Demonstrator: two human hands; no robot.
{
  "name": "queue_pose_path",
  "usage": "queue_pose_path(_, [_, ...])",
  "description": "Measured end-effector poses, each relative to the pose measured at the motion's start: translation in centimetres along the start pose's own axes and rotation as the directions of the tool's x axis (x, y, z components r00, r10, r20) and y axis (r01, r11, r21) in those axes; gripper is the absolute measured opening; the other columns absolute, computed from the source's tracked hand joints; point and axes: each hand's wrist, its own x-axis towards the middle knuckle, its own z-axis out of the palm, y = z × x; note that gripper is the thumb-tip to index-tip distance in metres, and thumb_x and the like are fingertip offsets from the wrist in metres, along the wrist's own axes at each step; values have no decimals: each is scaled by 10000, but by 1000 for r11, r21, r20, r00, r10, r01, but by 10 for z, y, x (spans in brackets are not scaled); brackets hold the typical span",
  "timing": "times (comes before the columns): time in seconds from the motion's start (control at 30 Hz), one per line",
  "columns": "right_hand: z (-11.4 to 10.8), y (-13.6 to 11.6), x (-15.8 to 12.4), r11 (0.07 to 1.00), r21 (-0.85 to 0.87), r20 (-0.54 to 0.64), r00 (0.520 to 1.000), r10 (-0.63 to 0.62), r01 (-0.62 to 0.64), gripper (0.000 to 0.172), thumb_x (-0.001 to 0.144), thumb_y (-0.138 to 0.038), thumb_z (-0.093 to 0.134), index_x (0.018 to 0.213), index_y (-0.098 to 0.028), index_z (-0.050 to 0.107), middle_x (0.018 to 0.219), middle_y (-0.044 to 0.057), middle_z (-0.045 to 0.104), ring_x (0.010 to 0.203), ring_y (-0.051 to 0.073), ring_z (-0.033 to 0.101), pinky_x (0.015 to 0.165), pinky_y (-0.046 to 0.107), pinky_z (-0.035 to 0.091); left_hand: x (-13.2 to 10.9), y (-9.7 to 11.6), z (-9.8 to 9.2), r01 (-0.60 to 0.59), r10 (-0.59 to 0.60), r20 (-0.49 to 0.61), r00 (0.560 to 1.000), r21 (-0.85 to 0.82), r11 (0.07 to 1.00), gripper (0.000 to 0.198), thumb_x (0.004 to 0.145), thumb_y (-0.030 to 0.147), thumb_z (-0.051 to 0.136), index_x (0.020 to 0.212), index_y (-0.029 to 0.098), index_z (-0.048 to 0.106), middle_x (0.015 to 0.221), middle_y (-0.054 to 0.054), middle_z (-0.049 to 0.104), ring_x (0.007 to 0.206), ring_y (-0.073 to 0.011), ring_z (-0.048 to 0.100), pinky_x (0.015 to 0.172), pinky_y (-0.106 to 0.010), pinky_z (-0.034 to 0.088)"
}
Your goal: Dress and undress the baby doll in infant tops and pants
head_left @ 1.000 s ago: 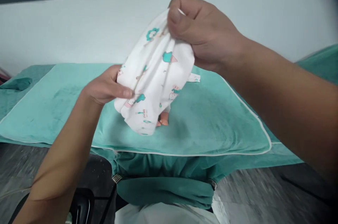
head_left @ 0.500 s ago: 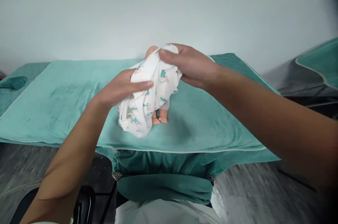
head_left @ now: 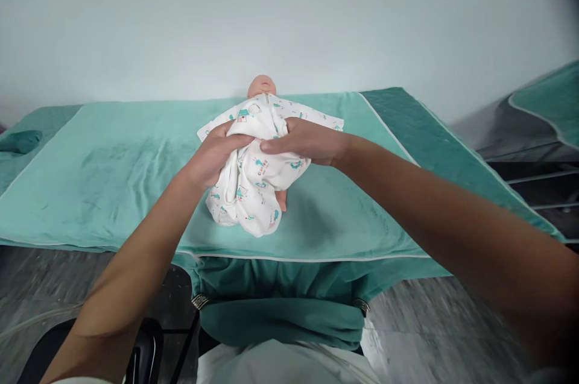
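A baby doll [head_left: 262, 85] lies on its back on a teal towel [head_left: 113, 179], head toward the wall. A white printed garment [head_left: 253, 191] covers its body; only the head and one foot [head_left: 282, 200] show. My left hand [head_left: 216, 152] grips the bunched cloth at the doll's left side, fingers curled into it. My right hand [head_left: 303, 141] pinches the same cloth over the doll's middle, thumb and fingers pressed together. The two hands almost touch above the doll's belly.
The towel lies over a teal-covered table [head_left: 393, 125] against a white wall. A folded teal cloth [head_left: 20, 141] sits at the far left. A second teal-covered surface [head_left: 547, 103] stands to the right. A dark stool [head_left: 145, 348] is below the table's front edge.
Both hands came down from a raised position and drew the white garment down over the doll. The doll's head, hidden before, now shows above the cloth.
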Motion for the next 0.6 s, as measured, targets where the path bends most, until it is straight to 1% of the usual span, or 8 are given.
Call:
queue_pose_path(0.07, [-1, 0, 0, 999, 22, -57, 998, -32, 34, 492, 724, -592, 869, 996, -207, 725, 870, 65, 767, 890, 264, 742, 780, 382, 629, -2, -3, 0, 46, -45, 42, 998, -14, 999, 503, 773, 504, 823, 1132, 169, 715, 969, -90, 798, 935, -326, 781, 825, -441, 650])
queue_pose_path(0.13, [-2, -2, 2, 994, 59, -158, 984, -82, 92, 515, 764, -652, 815, 1020, -219, 708, 872, 64, 759, 915, 268, 736, 818, 396, 625, -4, -4, -1, 104, -103, 137, 985, -5, 995, 545, 764, 520, 840, 1156, 161, 716, 994, -110, 804, 921, -324, 781, 800, -438, 651])
queue_pose_path(0.27, [-5, 0, 5, 982, 98, -275, 952, -131, 163, 565, 799, -723, 741, 1082, -237, 688, 928, 65, 761, 967, 272, 727, 877, 413, 617, -5, -5, -7, 171, -179, 299, 937, 54, 984, 548, 692, 399, 924, 1143, 149, 738, 1038, -131, 807, 947, -345, 775, 802, -458, 647])
queue_pose_path(0.33, [-7, 6, 4, 981, 94, -287, 949, -134, 167, 580, 828, -736, 700, 1102, -225, 694, 960, 77, 768, 993, 277, 726, 898, 422, 612, -3, -6, -9, 148, -151, 266, 952, 32, 989, 557, 702, 415, 916, 1159, 151, 737, 1050, -131, 806, 976, -349, 772, 833, -461, 638])
queue_pose_path(0.4, [-11, 13, 3, 988, 51, -267, 955, -125, 144, 584, 843, -727, 690, 1107, -207, 706, 975, 86, 775, 1008, 283, 728, 918, 435, 603, 0, -7, -6, 90, -85, 174, 981, -24, 996, 582, 730, 454, 891, 1198, 156, 717, 1062, -124, 803, 993, -340, 771, 863, -450, 628])
queue_pose_path(0.5, [-14, 19, 2, 995, -81, -105, 993, -60, 52, 565, 804, -665, 775, 1089, -178, 735, 990, 93, 786, 1017, 296, 733, 948, 455, 584, 6, -7, 3, -3, 7, 53, 999, -83, 997, 575, 754, 473, 866, 1211, 169, 695, 1072, -101, 799, 1015, -318, 768, 902, -427, 614])
queue_pose_path(0.57, [-14, 16, 2, 987, -159, 17, 1000, -11, 14, 555, 759, -614, 841, 1080, -172, 745, 1017, 97, 789, 1030, 301, 732, 960, 458, 577, 9, -7, 8, -32, 34, 27, 999, -80, 996, 545, 746, 468, 871, 1175, 177, 701, 1063, -83, 798, 1024, -307, 764, 911, -412, 609])
queue_pose_path(0.6, [-13, 14, 2, 984, -174, 30, 999, -24, 29, 553, 746, -602, 856, 1081, -176, 744, 1026, 95, 789, 1034, 299, 731, 958, 455, 576, 9, -7, 9, -36, 37, 23, 999, -73, 997, 535, 747, 472, 869, 1164, 180, 705, 1060, -77, 798, 1029, -304, 762, 914, -408, 607])
